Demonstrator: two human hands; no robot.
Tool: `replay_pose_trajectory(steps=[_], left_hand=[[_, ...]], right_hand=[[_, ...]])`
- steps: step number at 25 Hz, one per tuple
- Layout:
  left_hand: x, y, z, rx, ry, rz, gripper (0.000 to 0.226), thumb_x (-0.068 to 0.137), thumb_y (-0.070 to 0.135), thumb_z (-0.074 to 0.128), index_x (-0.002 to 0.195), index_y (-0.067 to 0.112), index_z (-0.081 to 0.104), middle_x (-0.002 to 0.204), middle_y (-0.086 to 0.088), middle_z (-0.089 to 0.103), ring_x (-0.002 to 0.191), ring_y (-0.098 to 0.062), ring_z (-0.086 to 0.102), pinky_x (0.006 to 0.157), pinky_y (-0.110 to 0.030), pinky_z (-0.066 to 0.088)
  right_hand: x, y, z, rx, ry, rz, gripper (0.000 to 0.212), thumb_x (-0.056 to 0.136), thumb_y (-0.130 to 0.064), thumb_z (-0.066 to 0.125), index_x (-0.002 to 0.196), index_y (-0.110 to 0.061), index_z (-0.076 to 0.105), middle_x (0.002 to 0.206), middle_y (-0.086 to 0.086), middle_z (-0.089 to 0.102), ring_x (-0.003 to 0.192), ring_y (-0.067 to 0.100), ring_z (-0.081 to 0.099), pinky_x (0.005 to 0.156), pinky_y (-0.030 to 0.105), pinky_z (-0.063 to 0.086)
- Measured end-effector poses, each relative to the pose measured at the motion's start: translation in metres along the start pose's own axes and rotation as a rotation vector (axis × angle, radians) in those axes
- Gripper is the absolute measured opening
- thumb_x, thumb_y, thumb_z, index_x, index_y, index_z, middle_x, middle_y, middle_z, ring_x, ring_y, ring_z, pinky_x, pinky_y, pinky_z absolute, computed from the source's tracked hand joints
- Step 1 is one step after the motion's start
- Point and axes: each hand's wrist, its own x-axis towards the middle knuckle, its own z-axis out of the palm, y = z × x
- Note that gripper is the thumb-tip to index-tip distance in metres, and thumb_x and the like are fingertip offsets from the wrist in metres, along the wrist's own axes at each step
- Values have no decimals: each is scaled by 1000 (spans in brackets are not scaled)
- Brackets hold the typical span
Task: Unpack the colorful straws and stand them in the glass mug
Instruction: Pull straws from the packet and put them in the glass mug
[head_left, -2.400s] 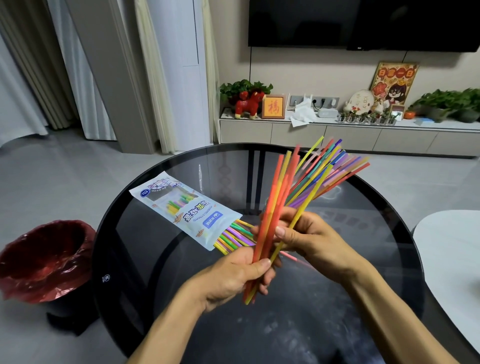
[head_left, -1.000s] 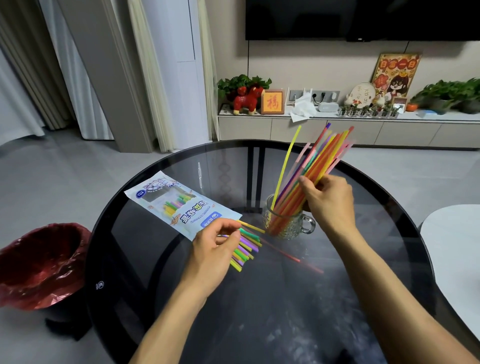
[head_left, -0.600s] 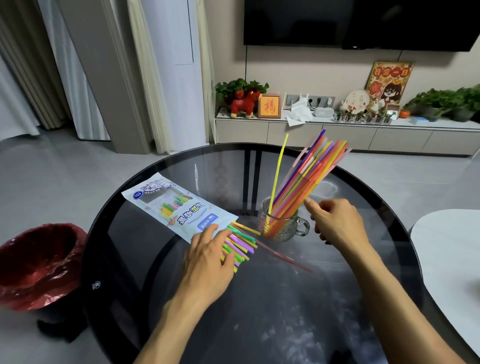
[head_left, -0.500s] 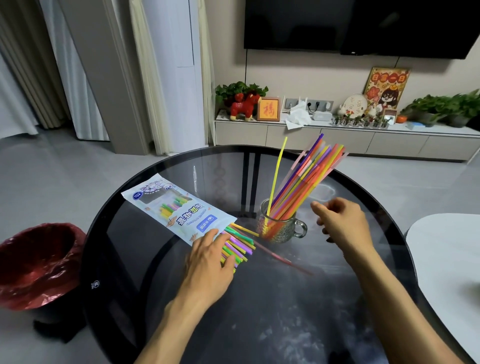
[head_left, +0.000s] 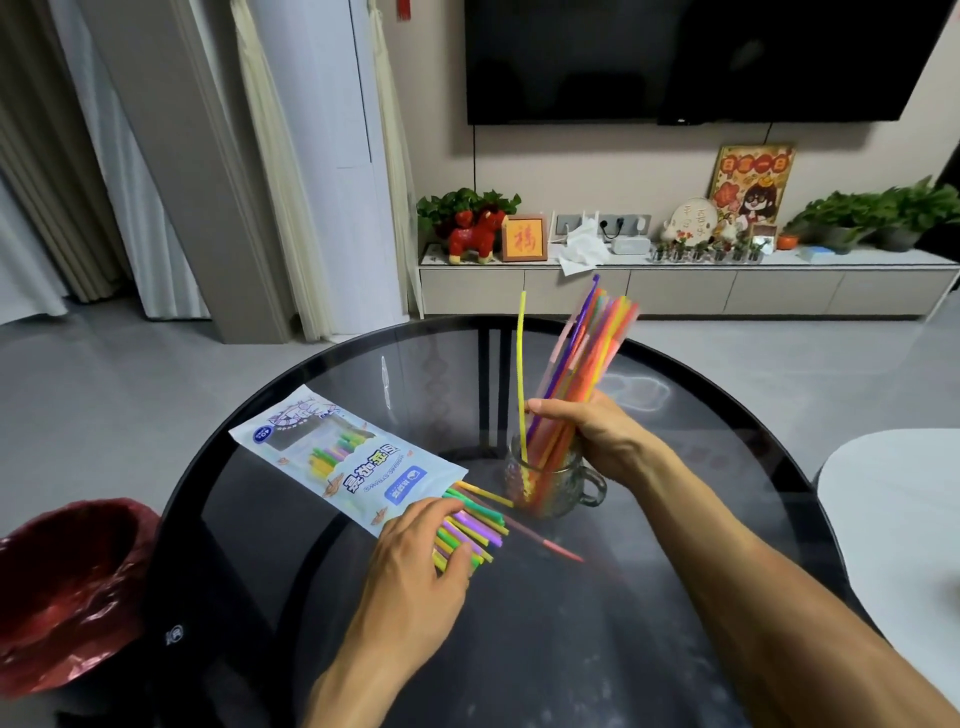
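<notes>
A glass mug (head_left: 558, 486) stands near the middle of the round black glass table (head_left: 545, 649). A bundle of colorful straws (head_left: 584, 358) stands in it, leaning right, with one yellow straw apart on the left. My right hand (head_left: 597, 434) grips the bundle just above the mug's rim. The light-blue straw packet (head_left: 343, 460) lies to the left, its open end facing me. More straws (head_left: 472, 527) stick out of it, and my left hand (head_left: 415, 561) pinches their ends. One red straw (head_left: 545, 545) lies loose on the table before the mug.
A bin with a red liner (head_left: 67, 587) stands on the floor left of the table. A white table (head_left: 904, 519) edge shows at the right. A TV cabinet (head_left: 675, 286) with ornaments lines the far wall.
My right hand stood the bundle in the mug, let go briefly, and now grips the straws again above the rim. My left hand settled on the straws sticking out of the packet.
</notes>
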Motion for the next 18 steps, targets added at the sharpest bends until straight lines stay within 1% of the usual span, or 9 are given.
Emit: replay_pose_trajectory(steps=[2, 4, 6, 8, 10, 12, 14, 16, 18], left_hand=[[1, -1, -1, -12, -12, -8, 27, 90, 21, 59, 115, 31, 57, 114, 20, 55, 108, -1, 46, 84, -7, 33], [2, -2, -1, -25, -30, -32, 27, 90, 22, 58, 115, 32, 57, 112, 21, 54, 108, -1, 47, 82, -3, 33], [6, 0, 0, -70, -24, -64, 29, 90, 23, 58, 118, 32, 58, 114, 19, 58, 109, -4, 49, 85, -7, 36], [22, 8, 3, -148, -1, -127, 32, 90, 25, 59, 122, 29, 58, 119, 14, 63, 113, -7, 55, 96, -23, 44], [54, 18, 8, -230, 22, -234, 40, 91, 28, 59, 130, 24, 54, 127, 6, 63, 117, -13, 56, 102, -34, 45], [93, 28, 14, -267, -33, -328, 50, 93, 32, 56, 140, 20, 45, 137, 1, 57, 123, -18, 54, 102, -35, 43], [121, 34, 21, -368, -93, -383, 54, 93, 34, 55, 143, 17, 42, 142, -2, 53, 127, -22, 51, 101, -35, 41], [134, 33, 32, -479, -106, -396, 51, 92, 31, 61, 138, 15, 48, 138, -4, 57, 123, -22, 54, 95, -30, 43], [138, 29, 40, -540, -79, -388, 44, 89, 25, 66, 130, 15, 55, 130, -6, 63, 114, -19, 59, 90, -27, 46]], right_hand=[[8, -1, 2, 28, 27, 13, 61, 69, -13, 86, 122, -3, 58, 109, 20, 72, 101, 33, 71, 89, 45, 58], [10, -1, 3, 48, 38, 9, 58, 71, -10, 84, 122, -5, 58, 112, 21, 71, 105, 34, 69, 90, 45, 57], [10, -1, 4, 25, 20, 5, 59, 72, -11, 83, 124, -9, 56, 114, 17, 70, 106, 32, 68, 90, 43, 56], [9, 2, 2, 3, 25, -10, 60, 71, -12, 84, 124, -10, 56, 114, 14, 70, 107, 30, 67, 91, 42, 55], [8, 4, 1, 21, 52, -28, 60, 70, -13, 85, 124, -8, 58, 112, 15, 71, 106, 30, 68, 92, 44, 56], [6, 5, 0, 47, 62, -50, 57, 71, -12, 84, 123, -7, 59, 112, 16, 71, 106, 30, 68, 88, 42, 57], [3, 3, -2, 49, 56, -66, 53, 73, -11, 82, 122, -7, 60, 112, 15, 71, 105, 28, 68, 83, 36, 55], [2, 4, -4, 50, 66, -80, 50, 74, -11, 80, 120, -7, 60, 112, 15, 71, 105, 27, 68, 83, 36, 55], [2, 6, -2, 64, 96, -89, 47, 74, -10, 81, 117, -7, 62, 111, 16, 72, 105, 29, 68, 89, 41, 55]])
